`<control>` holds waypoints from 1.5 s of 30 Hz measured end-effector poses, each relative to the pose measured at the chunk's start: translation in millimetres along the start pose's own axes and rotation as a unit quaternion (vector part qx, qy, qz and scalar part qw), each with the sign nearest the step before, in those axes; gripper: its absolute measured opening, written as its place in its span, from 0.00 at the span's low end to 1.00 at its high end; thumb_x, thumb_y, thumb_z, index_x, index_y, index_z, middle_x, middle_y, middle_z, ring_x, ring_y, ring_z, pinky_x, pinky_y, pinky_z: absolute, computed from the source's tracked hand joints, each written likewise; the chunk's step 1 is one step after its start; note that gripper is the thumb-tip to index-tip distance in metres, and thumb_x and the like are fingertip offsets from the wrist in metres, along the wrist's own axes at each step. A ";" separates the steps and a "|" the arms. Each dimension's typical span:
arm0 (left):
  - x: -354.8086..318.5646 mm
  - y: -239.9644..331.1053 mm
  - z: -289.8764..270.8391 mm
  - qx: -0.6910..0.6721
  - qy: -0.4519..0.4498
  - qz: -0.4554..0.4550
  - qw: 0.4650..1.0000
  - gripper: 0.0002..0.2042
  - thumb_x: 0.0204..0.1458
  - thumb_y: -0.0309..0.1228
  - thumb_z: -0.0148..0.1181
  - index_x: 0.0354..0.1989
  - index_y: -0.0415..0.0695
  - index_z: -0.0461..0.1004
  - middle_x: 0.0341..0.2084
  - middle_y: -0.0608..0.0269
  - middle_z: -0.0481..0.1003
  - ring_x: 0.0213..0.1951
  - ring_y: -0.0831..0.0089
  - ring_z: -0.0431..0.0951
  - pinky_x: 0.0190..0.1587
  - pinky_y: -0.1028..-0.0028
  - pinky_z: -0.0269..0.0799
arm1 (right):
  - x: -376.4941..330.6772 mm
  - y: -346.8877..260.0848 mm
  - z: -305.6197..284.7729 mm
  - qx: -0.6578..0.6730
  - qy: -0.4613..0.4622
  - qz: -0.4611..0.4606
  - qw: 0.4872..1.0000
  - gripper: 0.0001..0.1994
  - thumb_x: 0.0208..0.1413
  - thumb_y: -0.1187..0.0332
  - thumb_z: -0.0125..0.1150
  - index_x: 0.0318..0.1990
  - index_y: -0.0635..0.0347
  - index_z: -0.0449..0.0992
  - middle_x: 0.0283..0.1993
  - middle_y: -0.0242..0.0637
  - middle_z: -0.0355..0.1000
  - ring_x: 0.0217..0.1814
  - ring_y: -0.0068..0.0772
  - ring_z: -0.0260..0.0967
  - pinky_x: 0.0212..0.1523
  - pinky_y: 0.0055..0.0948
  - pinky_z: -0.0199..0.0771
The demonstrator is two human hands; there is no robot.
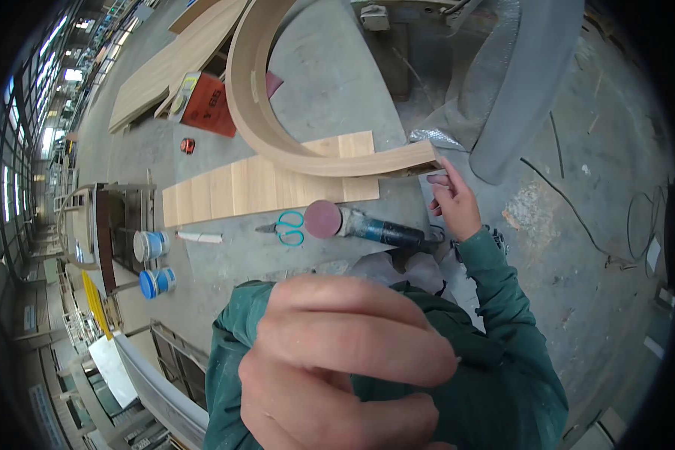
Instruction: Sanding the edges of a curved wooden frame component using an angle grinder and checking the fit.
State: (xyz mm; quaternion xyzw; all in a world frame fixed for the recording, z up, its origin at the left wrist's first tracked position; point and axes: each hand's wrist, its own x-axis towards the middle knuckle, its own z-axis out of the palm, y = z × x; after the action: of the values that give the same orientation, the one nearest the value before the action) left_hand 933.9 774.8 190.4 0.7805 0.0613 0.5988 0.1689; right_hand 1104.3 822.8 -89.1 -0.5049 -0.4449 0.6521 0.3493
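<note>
My left hand [337,352] is raised close in front of me, large in the head view. Its fingers are curled toward the thumb, and I cannot make out whether anything small is between them. At the right end of a curved wooden piece [251,90], my right hand [456,201] has its index finger stretched out against the end face, the thumb held apart below. That curved piece rests partly on a flat tapered wooden panel [262,189]. Nearer to me lie a sander [382,229] with a round reddish disc [323,219] and teal-handled scissors [290,228].
Wooden panels [165,64] and a red box [208,105] lie at the far left, by a small red tape measure [187,145]. Blue-and-white buckets [151,245] stand left. A plastic-wrapped roll [521,90] stands at the right, where a black cable [566,199] crosses the floor.
</note>
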 end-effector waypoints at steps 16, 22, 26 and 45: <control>-139.2 71.3 -125.8 0.219 0.119 -0.349 0.904 0.09 0.55 0.31 0.63 0.38 0.38 0.80 0.30 0.55 0.78 0.34 0.57 0.77 0.42 0.63 0.74 | 5.5 96.2 175.3 -0.570 -0.154 -0.147 0.794 0.45 0.46 0.61 0.70 0.70 0.64 0.53 0.63 0.51 0.64 0.65 0.54 0.60 0.62 0.49 0.64; -238.5 92.0 -123.7 0.120 0.068 -0.619 0.773 0.08 0.60 0.31 0.57 0.43 0.42 0.77 0.37 0.55 0.78 0.39 0.60 0.79 0.42 0.66 0.73 | 6.2 95.9 161.9 -0.559 -0.179 -0.105 0.803 0.46 0.37 0.59 0.78 0.67 0.57 0.60 0.56 0.52 0.71 0.55 0.56 0.71 0.55 0.49 0.71; -324.1 95.0 -99.8 0.083 -0.106 -0.657 0.741 0.15 0.58 0.40 0.57 0.45 0.43 0.77 0.38 0.54 0.78 0.39 0.58 0.80 0.42 0.62 0.75 | -26.5 52.4 137.8 -0.333 -0.239 -0.078 0.909 0.42 0.31 0.62 0.81 0.59 0.64 0.69 0.52 0.47 0.76 0.55 0.47 0.74 0.57 0.42 0.72; -253.2 -19.2 152.6 -0.276 -0.080 -0.575 0.766 0.47 0.39 0.36 0.78 0.65 0.36 0.54 0.54 0.50 0.70 0.57 0.63 0.71 0.60 0.65 0.66 | -141.0 -49.0 -39.4 0.174 0.075 -0.132 0.973 0.28 0.55 0.63 0.67 0.61 0.65 0.66 0.50 0.43 0.72 0.46 0.40 0.76 0.50 0.39 0.79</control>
State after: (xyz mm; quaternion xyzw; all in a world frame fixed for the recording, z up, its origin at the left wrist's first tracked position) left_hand 1012.0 688.3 -82.0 0.5638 0.3173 0.3157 0.6940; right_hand 1177.5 721.9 1.9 -0.4206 -0.3601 0.6277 0.5472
